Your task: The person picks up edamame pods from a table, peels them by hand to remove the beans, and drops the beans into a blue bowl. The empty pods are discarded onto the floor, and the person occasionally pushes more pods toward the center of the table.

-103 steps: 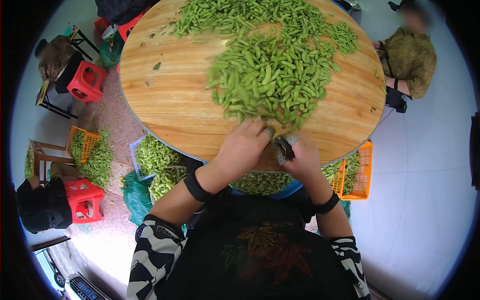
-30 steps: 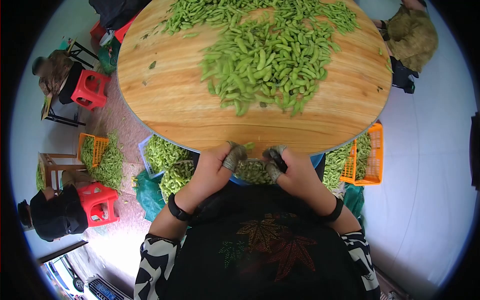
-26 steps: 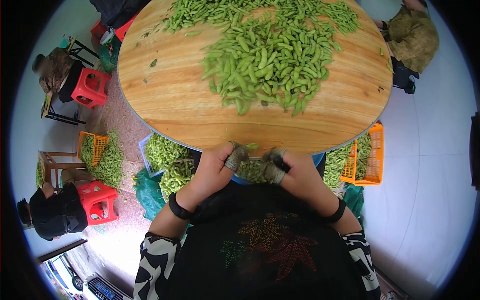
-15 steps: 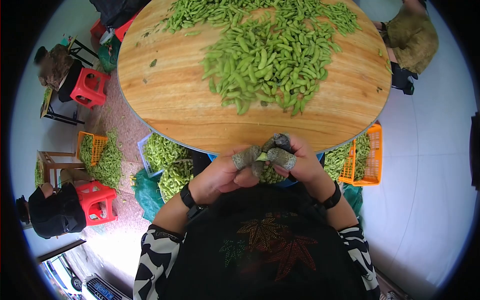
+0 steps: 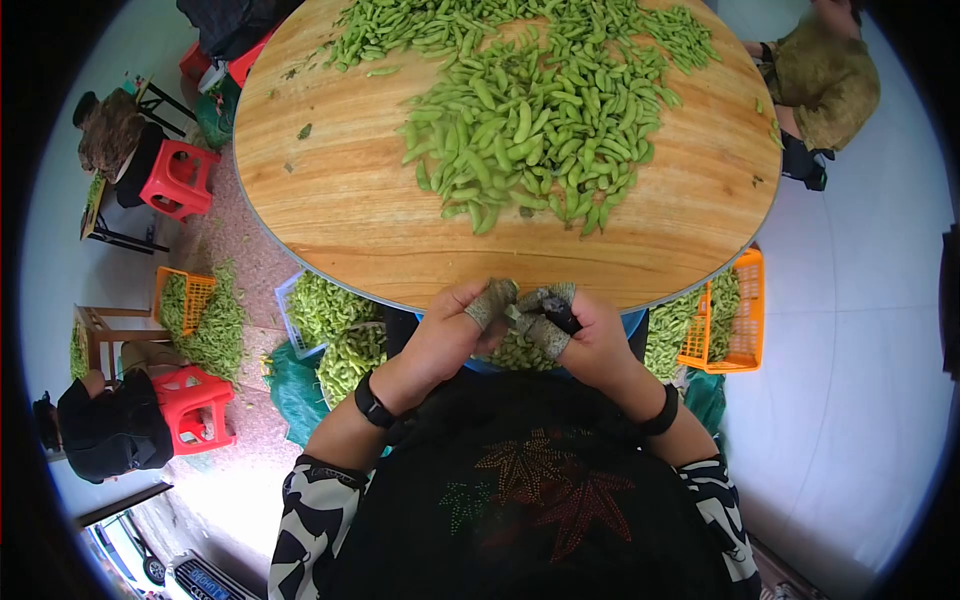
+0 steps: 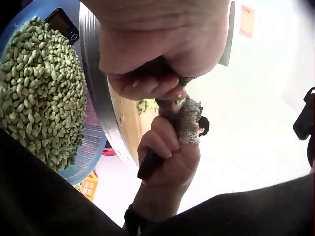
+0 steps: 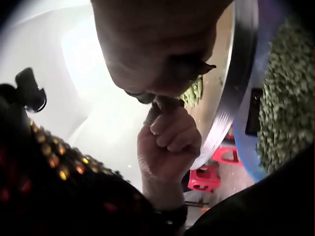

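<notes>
At the near edge of the wooden table (image 5: pixel 350 250), the left hand (image 5: pixel 447 338) and right hand (image 5: pixel 598 345) meet fingertip to fingertip, thumbs wrapped in grey tape. Between them both pinch a green pod (image 6: pixel 180 102), mostly covered by the fingers. Curled fingers show on the left hand (image 7: pixel 170 142) in the right wrist view and on the right hand (image 6: pixel 170 157) in the left wrist view. Many green pods (image 5: pixel 540 130) lie heaped beyond the hands. Below the hands, shelled beans (image 6: pixel 42 93) fill a blue basin (image 6: pixel 93 157).
An orange crate (image 5: pixel 745 315) stands right of the table; a pale crate (image 5: pixel 290 300) and green sack (image 5: pixel 300 390) are at left. A dark phone (image 6: pixel 60 22) lies at the basin's edge. People sit at left on red stools (image 5: pixel 180 180); another person (image 5: pixel 825 85) is at right.
Since half a second ago, the hands have turned and their fingertips have shifted slightly, with less of the pod showing. Earlier, the hands moved back from the heap to the table edge.
</notes>
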### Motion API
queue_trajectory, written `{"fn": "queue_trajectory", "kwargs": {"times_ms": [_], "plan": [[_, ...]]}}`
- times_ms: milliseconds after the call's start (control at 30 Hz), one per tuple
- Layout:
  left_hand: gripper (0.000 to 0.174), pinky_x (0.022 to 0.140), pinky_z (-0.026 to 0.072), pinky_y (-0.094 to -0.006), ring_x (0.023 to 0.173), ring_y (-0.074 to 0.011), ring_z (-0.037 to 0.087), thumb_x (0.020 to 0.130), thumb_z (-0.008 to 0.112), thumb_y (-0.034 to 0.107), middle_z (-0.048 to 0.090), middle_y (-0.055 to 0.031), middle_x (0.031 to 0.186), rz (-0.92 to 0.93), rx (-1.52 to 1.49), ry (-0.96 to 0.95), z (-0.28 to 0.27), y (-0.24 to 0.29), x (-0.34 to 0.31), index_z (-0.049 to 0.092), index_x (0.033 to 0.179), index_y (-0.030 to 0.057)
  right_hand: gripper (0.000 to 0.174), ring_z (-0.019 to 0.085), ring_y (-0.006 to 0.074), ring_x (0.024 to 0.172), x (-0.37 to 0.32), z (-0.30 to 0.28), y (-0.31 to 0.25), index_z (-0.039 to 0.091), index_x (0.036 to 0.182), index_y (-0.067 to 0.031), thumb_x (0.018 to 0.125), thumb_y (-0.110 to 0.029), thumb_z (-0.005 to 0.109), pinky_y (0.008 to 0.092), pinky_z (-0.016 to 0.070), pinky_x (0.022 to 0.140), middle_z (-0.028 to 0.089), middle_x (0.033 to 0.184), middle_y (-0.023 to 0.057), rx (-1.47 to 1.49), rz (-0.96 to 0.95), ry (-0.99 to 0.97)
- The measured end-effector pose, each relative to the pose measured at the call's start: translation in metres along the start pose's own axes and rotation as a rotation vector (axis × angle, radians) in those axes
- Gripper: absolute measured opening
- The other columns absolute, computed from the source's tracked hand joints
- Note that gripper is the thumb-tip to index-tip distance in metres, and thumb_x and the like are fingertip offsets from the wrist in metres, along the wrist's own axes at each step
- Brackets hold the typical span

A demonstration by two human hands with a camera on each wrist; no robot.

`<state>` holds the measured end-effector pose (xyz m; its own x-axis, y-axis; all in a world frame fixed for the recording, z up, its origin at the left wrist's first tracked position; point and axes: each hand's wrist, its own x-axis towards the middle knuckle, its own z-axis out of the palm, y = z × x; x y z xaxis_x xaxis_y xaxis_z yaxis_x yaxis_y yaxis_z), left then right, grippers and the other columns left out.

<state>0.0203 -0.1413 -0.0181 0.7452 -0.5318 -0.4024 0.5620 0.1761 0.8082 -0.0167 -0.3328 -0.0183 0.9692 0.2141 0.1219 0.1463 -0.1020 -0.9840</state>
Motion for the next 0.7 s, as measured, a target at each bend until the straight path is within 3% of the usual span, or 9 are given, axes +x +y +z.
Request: {"fn": "queue_trajectory", "kwargs": {"times_ms": [33,100,167,233,267,400,500,633,700], "plan": [[0.023,0.055,0.0419,-0.0257,0.059,-0.0071,0.048,0.098,0.05,0.019,0.051,0.0012,0.06,0.064,0.159,0.03,-0.001,-0.002,0.001,0.059,0.084,0.0035,0.019,0.059,0.0112,0.065,-0.001,-0.002,0.0,0.061,0.103,-0.0014,0.088,-0.013,0.064,0.0258,0.0471,0.059,0.064,0.077,0.0019,-0.002,-0.002,-0.002],[0.024,0.055,0.042,-0.0262,0.06,-0.007,0.048,0.098,0.049,0.019,0.051,0.0012,0.06,0.134,0.315,0.062,-0.002,-0.009,0.003,0.059,0.083,0.0034,0.021,0.062,0.0139,0.073,-0.001,-0.008,-0.002,0.062,0.105,-0.0009,0.088,-0.012,0.064,0.0294,0.0498,0.065,0.067,0.082,0.0026,-0.446,-0.11,0.105],[0.025,0.054,0.0419,-0.0262,0.061,-0.006,0.048,0.098,0.05,0.019,0.053,0.0028,0.063,0.475,0.718,0.077,-0.003,-0.019,0.004,0.06,0.082,0.0041,0.022,0.061,0.0127,0.069,0.002,-0.006,0.003,0.062,0.106,-0.0011,0.088,-0.013,0.064,0.0278,0.0488,0.062,0.066,0.079,0.0025,-0.514,-0.213,0.105],[0.024,0.054,0.0422,-0.0261,0.062,-0.0058,0.048,0.098,0.05,0.02,0.054,0.0033,0.065,0.512,0.632,0.037,-0.005,-0.025,0.004,0.061,0.084,0.004,0.022,0.06,0.0115,0.065,0.003,-0.003,-0.002,0.062,0.107,-0.0013,0.088,-0.013,0.065,0.0262,0.0477,0.059,0.065,0.076,0.0024,-0.579,-0.318,0.105],[0.024,0.054,0.0425,-0.0261,0.063,-0.0056,0.049,0.098,0.05,0.021,0.055,0.0039,0.067,0.541,0.545,-0.004,-0.005,-0.025,0.005,0.063,0.087,0.0039,0.02,0.058,0.0108,0.061,0.0,-0.002,-0.011,0.063,0.103,-0.002,0.087,-0.014,0.066,0.0264,0.0464,0.055,0.063,0.073,0.0026,-0.304,-0.116,0.085],[0.025,0.054,0.0414,-0.024,0.064,-0.0049,0.049,0.099,0.05,0.023,0.057,0.0042,0.071,0.225,0.139,-0.164,0.015,0.01,-0.019,0.064,0.091,0.0032,0.015,0.052,0.0081,0.052,-0.001,-0.009,-0.017,0.063,0.096,-0.0052,0.086,-0.015,0.067,0.024,0.0409,0.048,0.06,0.067,0.0013,0.295,0.396,-0.125],[0.027,0.055,0.0401,-0.0215,0.065,-0.0046,0.049,0.099,0.05,0.025,0.058,0.004,0.073,0.104,0.167,-0.234,0.011,0.012,-0.019,0.064,0.095,0.0025,0.013,0.051,0.0058,0.051,0.002,-0.012,-0.017,0.062,0.094,-0.0078,0.086,-0.016,0.068,0.0202,0.0387,0.047,0.059,0.066,0.0002,0.427,0.466,-0.127],[0.027,0.051,0.0368,-0.0207,0.057,-0.0047,0.046,0.099,0.05,0.024,0.054,0.0044,0.066,0.213,0.29,-0.162,0.005,0.0,-0.015,0.062,0.085,0.0043,0.019,0.053,0.0093,0.055,0.003,-0.011,-0.004,0.062,0.094,-0.0055,0.082,-0.017,0.07,0.025,0.0422,0.05,0.06,0.067,0.0009,0.292,0.453,-0.165],[0.029,0.048,0.0356,-0.0213,0.052,-0.0051,0.044,0.098,0.051,0.025,0.051,0.0048,0.061,0.287,0.387,-0.139,-0.002,-0.013,-0.011,0.06,0.08,0.0049,0.03,0.056,0.0131,0.062,0.004,-0.003,-0.003,0.061,0.095,-0.0027,0.077,-0.022,0.074,0.0315,0.0455,0.056,0.061,0.07,0.0043,-0.149,0.092,-0.051]]}}
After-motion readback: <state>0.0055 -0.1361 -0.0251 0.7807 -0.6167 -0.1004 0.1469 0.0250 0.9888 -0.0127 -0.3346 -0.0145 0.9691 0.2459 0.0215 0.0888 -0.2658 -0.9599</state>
